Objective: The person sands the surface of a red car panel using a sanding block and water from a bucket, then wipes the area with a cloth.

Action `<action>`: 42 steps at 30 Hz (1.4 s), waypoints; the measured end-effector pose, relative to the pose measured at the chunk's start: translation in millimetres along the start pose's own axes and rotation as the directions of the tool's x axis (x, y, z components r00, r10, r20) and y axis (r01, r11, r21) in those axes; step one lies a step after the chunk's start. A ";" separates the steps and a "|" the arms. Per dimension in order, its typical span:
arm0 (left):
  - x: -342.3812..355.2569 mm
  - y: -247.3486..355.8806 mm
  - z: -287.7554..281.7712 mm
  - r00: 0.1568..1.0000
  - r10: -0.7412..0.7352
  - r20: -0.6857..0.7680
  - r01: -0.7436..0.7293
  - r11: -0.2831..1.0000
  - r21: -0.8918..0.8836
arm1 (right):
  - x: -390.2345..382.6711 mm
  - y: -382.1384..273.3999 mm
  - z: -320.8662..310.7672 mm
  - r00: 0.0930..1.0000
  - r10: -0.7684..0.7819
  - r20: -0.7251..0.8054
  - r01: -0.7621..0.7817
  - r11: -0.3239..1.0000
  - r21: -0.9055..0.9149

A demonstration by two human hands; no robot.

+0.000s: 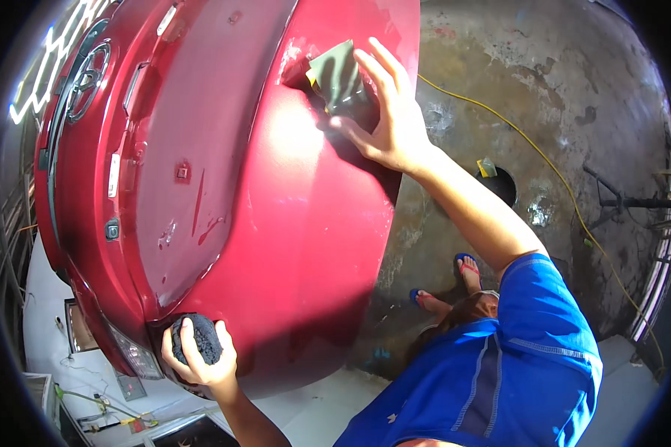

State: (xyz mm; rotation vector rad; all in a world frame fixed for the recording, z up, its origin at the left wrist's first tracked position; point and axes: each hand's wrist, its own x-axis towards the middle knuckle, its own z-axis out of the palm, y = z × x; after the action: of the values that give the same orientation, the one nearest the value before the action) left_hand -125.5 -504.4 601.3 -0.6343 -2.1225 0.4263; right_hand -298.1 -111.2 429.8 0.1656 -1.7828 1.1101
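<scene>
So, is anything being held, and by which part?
The left hand grips a black sponge across its face and sides. The right hand is open beside a green sheet; contact unclear.

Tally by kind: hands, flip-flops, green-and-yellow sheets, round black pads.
Bare hands (left hand, right hand): 2
Blue flip-flops with red straps: 2
Thin green-and-yellow sheets: 2
Rough round black pad: 1
Total: 7

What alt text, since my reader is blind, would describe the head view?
A person's left hand holds a black, rounded, rough-textured pad by a red, curved, glossy-painted car body, while the open right hand spreads beside a grey-green, thin sheet on it.
</scene>
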 end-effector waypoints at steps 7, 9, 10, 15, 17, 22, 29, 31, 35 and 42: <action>0.2 0.6 0.7 1.000 -0.013 -0.006 0.013 1.000 -0.015 | 18.2 13.3 11.0 0.911 -0.192 0.364 0.235 0.969 -0.076; 2.4 3.0 2.3 1.000 -0.019 -0.005 0.019 1.000 -0.022 | 20.5 4.4 11.8 0.925 -0.132 0.357 0.181 0.978 -0.107; 1.3 3.0 3.4 1.000 -0.013 -0.003 0.013 1.000 -0.020 | 14.3 -2.1 10.1 0.930 -0.094 0.356 0.145 0.982 -0.121; -1.5 -1.1 -2.8 1.000 0.001 -0.008 -0.001 1.000 0.000 | -81.4 -85.1 -16.6 0.822 0.020 0.568 0.025 0.997 -0.072; -0.1 0.6 -4.1 1.000 -0.006 -0.002 0.006 1.000 0.016 | -70.4 -72.5 -16.4 0.852 0.009 0.524 0.041 0.996 -0.085; 4.7 2.4 -0.9 0.999 0.027 0.025 -0.027 1.000 0.004 | 58.1 50.8 16.0 0.932 0.264 0.248 -0.173 0.925 -0.338; -3.5 -3.4 -5.3 0.998 0.029 0.054 -0.031 0.999 0.022 | 83.9 59.6 15.3 0.944 0.162 0.288 -0.116 0.979 -0.170; -2.3 -2.8 -7.0 0.998 0.031 0.054 -0.032 0.999 0.022 | 92.2 52.9 3.0 0.926 0.253 0.282 -0.262 0.965 -0.003; 2.0 0.9 -0.5 1.000 0.022 0.013 -0.021 0.999 -0.046 | 88.3 89.8 7.4 0.949 0.199 0.246 -0.134 0.957 -0.255; -4.5 -2.9 -3.7 1.000 0.003 0.029 -0.004 1.000 0.026 | 6.7 25.9 23.8 0.992 0.093 0.086 -0.061 0.947 -0.316</action>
State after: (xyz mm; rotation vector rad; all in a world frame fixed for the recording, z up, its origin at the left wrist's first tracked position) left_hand -121.0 -509.1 602.1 -0.6208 -2.1401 0.4671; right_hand -331.6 -111.7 417.2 -0.0418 -2.0451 0.8690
